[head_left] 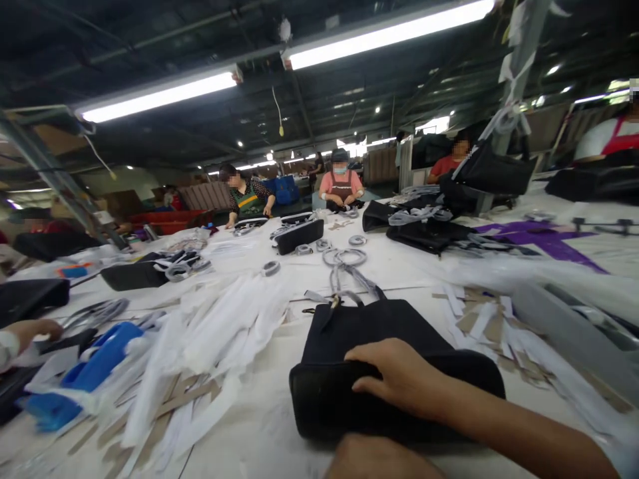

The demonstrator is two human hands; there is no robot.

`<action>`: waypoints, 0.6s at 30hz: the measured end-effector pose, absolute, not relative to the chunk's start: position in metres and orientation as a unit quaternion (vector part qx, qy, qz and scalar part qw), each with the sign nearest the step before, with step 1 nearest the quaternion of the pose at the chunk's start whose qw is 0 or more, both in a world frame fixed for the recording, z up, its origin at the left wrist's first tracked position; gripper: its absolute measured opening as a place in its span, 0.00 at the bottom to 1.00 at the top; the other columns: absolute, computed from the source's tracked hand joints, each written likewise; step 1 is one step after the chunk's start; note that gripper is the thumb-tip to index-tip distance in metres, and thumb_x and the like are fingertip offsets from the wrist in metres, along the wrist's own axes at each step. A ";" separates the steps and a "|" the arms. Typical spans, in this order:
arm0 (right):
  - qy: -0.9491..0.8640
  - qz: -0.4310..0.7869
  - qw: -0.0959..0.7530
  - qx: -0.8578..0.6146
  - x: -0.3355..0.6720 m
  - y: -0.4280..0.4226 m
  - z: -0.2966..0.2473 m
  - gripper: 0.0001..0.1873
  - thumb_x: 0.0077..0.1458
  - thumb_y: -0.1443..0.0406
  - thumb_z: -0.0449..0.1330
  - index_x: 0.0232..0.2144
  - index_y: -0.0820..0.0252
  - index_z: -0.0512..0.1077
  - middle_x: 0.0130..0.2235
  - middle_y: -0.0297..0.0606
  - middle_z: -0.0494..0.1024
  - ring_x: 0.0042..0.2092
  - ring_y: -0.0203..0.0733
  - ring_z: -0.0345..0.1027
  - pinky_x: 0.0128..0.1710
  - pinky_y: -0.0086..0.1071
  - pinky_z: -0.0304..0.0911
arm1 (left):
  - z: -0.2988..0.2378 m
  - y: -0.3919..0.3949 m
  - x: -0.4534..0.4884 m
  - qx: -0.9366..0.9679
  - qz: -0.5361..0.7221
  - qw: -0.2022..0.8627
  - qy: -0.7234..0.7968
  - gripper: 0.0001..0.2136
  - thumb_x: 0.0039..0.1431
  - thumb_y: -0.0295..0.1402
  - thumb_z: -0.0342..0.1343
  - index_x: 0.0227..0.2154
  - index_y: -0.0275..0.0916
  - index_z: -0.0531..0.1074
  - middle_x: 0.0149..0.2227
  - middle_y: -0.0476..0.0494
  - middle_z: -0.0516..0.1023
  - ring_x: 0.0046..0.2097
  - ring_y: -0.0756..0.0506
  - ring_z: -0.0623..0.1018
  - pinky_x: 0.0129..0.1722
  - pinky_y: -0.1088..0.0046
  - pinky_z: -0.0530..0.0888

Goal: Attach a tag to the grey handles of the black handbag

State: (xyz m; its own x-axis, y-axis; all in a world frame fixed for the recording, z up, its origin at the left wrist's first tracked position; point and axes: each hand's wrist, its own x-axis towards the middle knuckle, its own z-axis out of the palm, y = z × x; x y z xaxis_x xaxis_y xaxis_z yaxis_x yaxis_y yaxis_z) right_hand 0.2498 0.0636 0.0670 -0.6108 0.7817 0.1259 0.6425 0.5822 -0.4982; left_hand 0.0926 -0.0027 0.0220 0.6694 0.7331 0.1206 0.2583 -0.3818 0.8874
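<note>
A black handbag [364, 326] lies on the white-covered table in front of me, its broad base turned toward me. Its handles, wrapped in grey strip, stretch away across the table, and a gold-coloured metal fitting [335, 303] shows near its top edge. My right hand [394, 372] reaches in from the right and grips the bag along the edge of its base, fingers over the edge and thumb on the base. Low at the bottom edge, just in front of the bag, is my left hand [382, 459]; it is blurred and its fingers are out of sight.
White wrapping sheets [234, 326] and cardboard strips lie left; more paper scraps [484, 319] lie right beside a grey bin [574, 332]. A blue tape dispenser [84, 372] stands near a co-worker's hand [30, 336]. Other black bags [299, 236] and co-workers are farther back.
</note>
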 end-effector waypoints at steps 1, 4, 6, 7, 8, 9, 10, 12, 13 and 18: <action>-0.879 0.204 0.163 -0.399 0.253 0.060 0.065 0.19 0.56 0.63 0.64 0.51 0.53 0.75 0.48 0.38 0.81 0.49 0.50 0.74 0.49 0.37 0.66 | 0.028 0.000 0.077 0.791 0.284 0.428 0.333 0.13 0.61 0.43 0.57 0.45 0.49 0.79 0.46 0.46 0.83 0.51 0.39 0.80 0.54 0.62 0.76; -0.890 0.185 0.129 -0.396 0.274 0.054 0.070 0.30 0.55 0.66 0.63 0.60 0.54 0.67 0.55 0.42 0.76 0.53 0.53 0.71 0.54 0.44 0.64 | 0.041 0.019 0.033 0.763 0.413 0.207 0.452 0.17 0.62 0.38 0.56 0.54 0.49 0.73 0.55 0.43 0.77 0.57 0.39 0.75 0.61 0.55 0.69; -0.879 0.176 0.099 -0.433 0.300 0.053 0.075 0.32 0.54 0.63 0.65 0.61 0.53 0.67 0.56 0.42 0.75 0.54 0.56 0.70 0.55 0.48 0.64 | 0.041 0.030 0.013 0.740 0.421 0.166 0.498 0.28 0.59 0.38 0.60 0.62 0.48 0.63 0.59 0.41 0.73 0.59 0.38 0.74 0.60 0.55 0.71; -0.864 0.175 0.089 -0.464 0.318 0.054 0.077 0.31 0.54 0.60 0.65 0.59 0.53 0.68 0.56 0.43 0.75 0.54 0.57 0.70 0.55 0.49 0.64 | 0.038 0.034 0.007 0.738 0.405 0.185 0.507 0.32 0.58 0.38 0.62 0.64 0.48 0.59 0.60 0.40 0.72 0.59 0.38 0.74 0.59 0.56 0.71; -0.845 0.178 0.082 -0.498 0.337 0.055 0.077 0.29 0.52 0.57 0.66 0.57 0.53 0.71 0.54 0.43 0.77 0.53 0.59 0.70 0.54 0.50 0.65 | 0.033 0.036 0.003 0.739 0.386 0.213 0.510 0.33 0.57 0.38 0.62 0.64 0.47 0.58 0.60 0.40 0.73 0.59 0.38 0.73 0.59 0.56 0.71; -0.823 0.183 0.081 -0.532 0.358 0.056 0.074 0.28 0.51 0.54 0.66 0.55 0.52 0.73 0.53 0.43 0.78 0.52 0.60 0.71 0.53 0.50 0.66 | 0.027 0.036 0.001 0.736 0.372 0.236 0.514 0.33 0.56 0.39 0.62 0.64 0.47 0.59 0.58 0.41 0.74 0.59 0.38 0.74 0.59 0.57 0.71; -0.803 0.192 0.088 -0.558 0.377 0.058 0.070 0.27 0.50 0.52 0.67 0.52 0.51 0.75 0.51 0.42 0.79 0.51 0.60 0.72 0.51 0.48 0.67 | 0.021 0.036 0.001 0.728 0.367 0.246 0.524 0.31 0.56 0.39 0.62 0.62 0.46 0.62 0.56 0.41 0.75 0.58 0.38 0.74 0.59 0.57 0.71; -0.771 0.214 0.124 -0.587 0.410 0.062 0.052 0.23 0.52 0.51 0.65 0.49 0.48 0.76 0.50 0.40 0.79 0.51 0.57 0.72 0.51 0.44 0.67 | 0.006 0.036 0.004 0.697 0.373 0.247 0.561 0.28 0.55 0.41 0.62 0.58 0.45 0.65 0.53 0.41 0.77 0.56 0.37 0.75 0.57 0.56 0.71; -0.752 0.219 0.147 -0.604 0.420 0.064 0.040 0.23 0.52 0.50 0.64 0.48 0.47 0.76 0.50 0.40 0.79 0.51 0.57 0.73 0.51 0.43 0.68 | -0.001 0.037 0.007 0.677 0.379 0.247 0.580 0.27 0.55 0.43 0.61 0.57 0.44 0.66 0.53 0.41 0.77 0.55 0.37 0.76 0.55 0.56 0.73; -0.650 0.161 0.263 -0.695 0.420 0.076 -0.037 0.29 0.55 0.42 0.54 0.49 0.52 0.72 0.48 0.42 0.80 0.49 0.58 0.74 0.50 0.47 0.70 | -0.024 0.059 0.023 0.615 0.369 0.244 0.652 0.18 0.62 0.44 0.53 0.52 0.44 0.68 0.52 0.43 0.77 0.54 0.38 0.76 0.54 0.59 0.71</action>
State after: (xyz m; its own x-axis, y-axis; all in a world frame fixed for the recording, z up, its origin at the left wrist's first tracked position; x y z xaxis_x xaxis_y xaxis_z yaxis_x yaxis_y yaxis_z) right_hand 0.4201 0.0758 -0.0374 0.1044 0.9874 0.1189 0.8181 -0.0173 -0.5748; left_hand 0.0227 0.0588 -0.0240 -0.1232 0.9830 0.1359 0.6221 -0.0302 0.7824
